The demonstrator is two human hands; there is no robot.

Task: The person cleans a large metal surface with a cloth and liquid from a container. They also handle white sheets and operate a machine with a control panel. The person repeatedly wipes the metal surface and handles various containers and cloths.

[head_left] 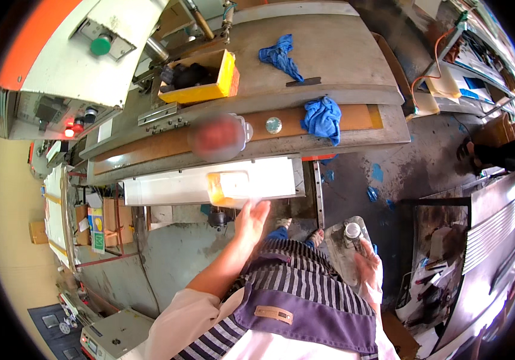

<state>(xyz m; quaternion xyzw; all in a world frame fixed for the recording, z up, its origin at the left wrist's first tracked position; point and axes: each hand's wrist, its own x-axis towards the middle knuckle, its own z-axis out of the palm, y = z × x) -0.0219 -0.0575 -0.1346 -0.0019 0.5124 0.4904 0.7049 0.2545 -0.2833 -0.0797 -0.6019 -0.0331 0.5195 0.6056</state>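
My left hand (252, 221) is over the near edge of a white tray (149, 189), its fingers stretched out and slightly blurred. Just beyond the fingertips lies a yellow-and-white, box-shaped piece (221, 187); whether they touch it, I cannot tell. My right hand (368, 264) is low on the right with its fingers apart. It is beside a small clear jar with a pale lid (352, 230), which stands on a worn grey board (336, 243). On the machine bed above the tray, a round, reddish thing (214, 137) is smeared by motion.
A yellow box (200, 95) with dark contents and two blue rags (322, 119) (280, 55) lie on the metal machine table (329, 36). Near the rags is a small round disc (273, 125). A control panel (71, 120) with a red light is at left. Metal racks (479, 216) stand at right.
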